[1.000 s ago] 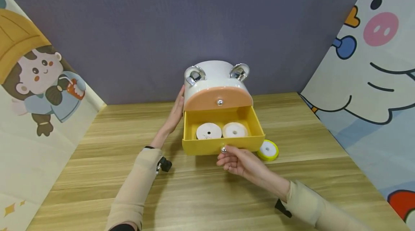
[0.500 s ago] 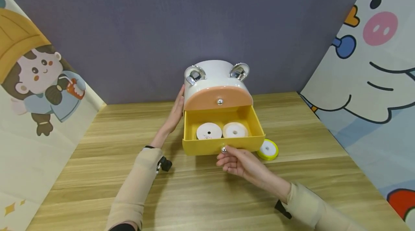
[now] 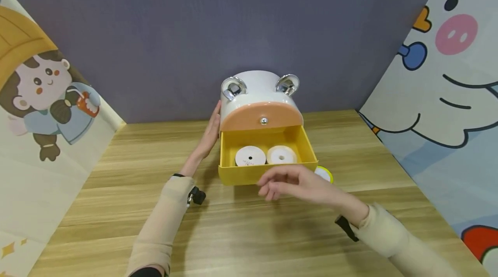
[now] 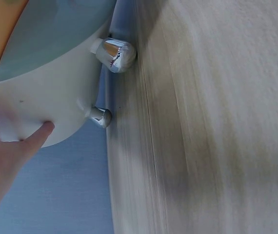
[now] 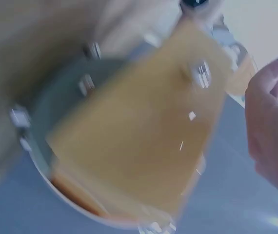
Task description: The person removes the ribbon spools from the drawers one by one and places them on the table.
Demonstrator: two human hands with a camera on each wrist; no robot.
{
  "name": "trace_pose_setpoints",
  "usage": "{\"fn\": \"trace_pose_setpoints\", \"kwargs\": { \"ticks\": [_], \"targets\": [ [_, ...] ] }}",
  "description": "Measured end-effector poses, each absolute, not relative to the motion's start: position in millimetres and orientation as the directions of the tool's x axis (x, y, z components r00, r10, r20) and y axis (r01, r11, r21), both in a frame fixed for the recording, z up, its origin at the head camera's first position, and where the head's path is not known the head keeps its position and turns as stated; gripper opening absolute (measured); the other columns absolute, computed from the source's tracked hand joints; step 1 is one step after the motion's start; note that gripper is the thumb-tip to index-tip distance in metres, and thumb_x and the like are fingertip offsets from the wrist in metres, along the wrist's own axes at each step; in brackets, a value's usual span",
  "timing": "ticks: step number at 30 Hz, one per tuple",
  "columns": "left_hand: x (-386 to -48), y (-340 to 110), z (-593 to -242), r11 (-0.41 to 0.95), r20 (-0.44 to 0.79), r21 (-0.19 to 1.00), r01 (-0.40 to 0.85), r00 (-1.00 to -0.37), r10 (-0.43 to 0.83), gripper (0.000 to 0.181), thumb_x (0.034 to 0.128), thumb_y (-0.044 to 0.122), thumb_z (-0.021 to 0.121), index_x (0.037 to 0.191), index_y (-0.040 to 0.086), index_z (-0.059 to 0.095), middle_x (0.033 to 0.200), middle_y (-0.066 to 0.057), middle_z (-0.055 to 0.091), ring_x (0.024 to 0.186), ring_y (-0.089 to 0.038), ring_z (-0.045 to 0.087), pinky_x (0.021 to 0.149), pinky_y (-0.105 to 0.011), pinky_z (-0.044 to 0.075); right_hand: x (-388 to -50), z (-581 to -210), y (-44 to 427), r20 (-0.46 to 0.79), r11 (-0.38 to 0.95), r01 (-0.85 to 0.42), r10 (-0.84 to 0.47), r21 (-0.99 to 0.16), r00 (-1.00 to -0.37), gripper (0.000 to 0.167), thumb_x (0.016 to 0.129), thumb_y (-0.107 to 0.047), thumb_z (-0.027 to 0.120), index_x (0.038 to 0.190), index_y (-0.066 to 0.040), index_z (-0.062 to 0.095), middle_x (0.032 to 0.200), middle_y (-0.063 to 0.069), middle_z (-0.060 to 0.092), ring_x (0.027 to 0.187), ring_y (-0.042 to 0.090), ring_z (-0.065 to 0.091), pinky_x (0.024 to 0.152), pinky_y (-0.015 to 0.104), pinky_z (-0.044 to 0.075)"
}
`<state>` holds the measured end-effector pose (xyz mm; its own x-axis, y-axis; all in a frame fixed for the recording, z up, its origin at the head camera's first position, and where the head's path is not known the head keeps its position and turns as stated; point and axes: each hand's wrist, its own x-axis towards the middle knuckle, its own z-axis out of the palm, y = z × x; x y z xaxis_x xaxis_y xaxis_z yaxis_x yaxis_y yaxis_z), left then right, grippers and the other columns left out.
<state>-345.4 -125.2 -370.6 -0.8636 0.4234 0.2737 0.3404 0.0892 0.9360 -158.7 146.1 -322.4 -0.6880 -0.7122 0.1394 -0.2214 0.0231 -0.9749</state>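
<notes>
A white storage box with silver ears stands against the back wall, its yellow drawer pulled out. Inside the drawer lie a white ribbon spool and a cream-edged spool. My left hand rests along the box's left side; in the left wrist view its fingers touch the white wall above the silver feet. My right hand hovers in front of the drawer, fingers loosely bent and holding nothing; it hides the drawer's knob in the head view, while the blurred right wrist view shows the knob apart from the hand.
A yellow-rimmed spool lies on the wooden table right of the drawer, partly behind my right hand. An orange upper drawer is closed. A grey wall stands behind, with cartoon-printed panels on both sides.
My right hand has let go of the drawer knob and lifted slightly up and toward the right. The drawer stays out, and my left hand keeps its place on the box.
</notes>
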Motion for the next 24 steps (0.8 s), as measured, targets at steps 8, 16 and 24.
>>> {"fn": "trace_pose_setpoints", "kwargs": {
  "ticks": [8, 16, 24],
  "targets": [
    [-345.0, -126.9, -369.0, 0.078, 0.270, 0.939, 0.334, -0.860, 0.433, 0.054, 0.1095, 0.027, 0.016, 0.161, 0.027, 0.000, 0.170, 0.001, -0.006, 0.156, -0.024, -0.003, 0.123, -0.061, 0.015, -193.2, -280.6, 138.1, 0.239, 0.330, -0.608, -0.706, -0.722, -0.667, 0.028, 0.097, -0.012, 0.064, 0.124, -0.008, 0.063, 0.123, 0.011, 0.070, 0.106, 0.024, 0.070, 0.090, 0.030, 0.059],
    [-345.4, -128.7, -369.7, 0.066, 0.256, 0.947, 0.314, -0.863, 0.435, 0.053, 0.1096, 0.029, 0.017, 0.161, 0.031, 0.001, 0.170, 0.003, -0.005, 0.156, -0.026, 0.000, 0.117, -0.067, 0.023, -231.1, -283.5, 128.1, 0.103, 0.457, -0.772, -0.829, -0.441, -0.550, 0.044, 0.100, -0.022, 0.060, 0.141, -0.008, 0.053, 0.142, 0.004, 0.059, 0.130, 0.020, 0.056, 0.110, 0.040, 0.047],
    [-345.1, -127.7, -371.3, 0.053, 0.259, 0.949, 0.312, -0.861, 0.439, 0.054, 0.1096, 0.029, 0.017, 0.161, 0.030, 0.001, 0.170, 0.001, -0.005, 0.156, -0.027, -0.001, 0.115, -0.070, 0.024, -250.3, -283.3, 125.7, 0.006, 0.556, -0.708, -0.785, -0.435, -0.620, 0.045, 0.099, -0.027, 0.062, 0.140, -0.009, 0.054, 0.141, 0.007, 0.060, 0.129, 0.021, 0.057, 0.110, 0.040, 0.046]
  ]
}}
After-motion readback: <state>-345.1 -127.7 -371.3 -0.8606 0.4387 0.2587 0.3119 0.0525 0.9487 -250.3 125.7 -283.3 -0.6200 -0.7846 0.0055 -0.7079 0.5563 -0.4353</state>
